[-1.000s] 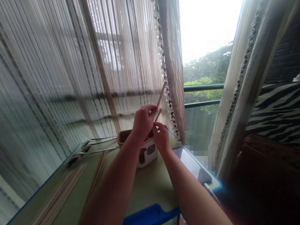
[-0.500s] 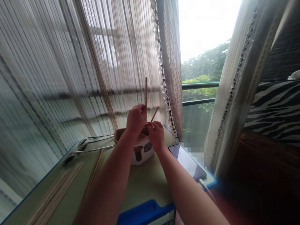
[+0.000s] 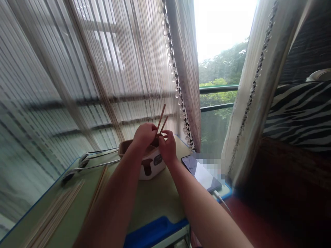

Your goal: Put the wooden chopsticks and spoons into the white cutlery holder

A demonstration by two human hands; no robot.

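Observation:
My left hand [image 3: 144, 135] is closed round a wooden chopstick [image 3: 161, 117] that leans up and to the right above a white holder with a brown rim [image 3: 148, 164]. Beside it my right hand [image 3: 167, 147] pinches a second chopstick [image 3: 163, 124], which stands in the holder. Both hands hover over the holder's far end, nearly touching each other. The chopsticks' lower ends are hidden behind my fingers.
The holder stands on a small green table with a blue edge [image 3: 155, 201]. A phone [image 3: 201, 168] with a cable lies at its right. Loose chopsticks [image 3: 59, 210] and metal spoons [image 3: 88, 163] lie at the left. Striped curtains hang behind, with a window beyond.
The chopstick in my left hand stood upright and now leans right, lower and close beside the second one. Both hands have sunk a little toward the holder.

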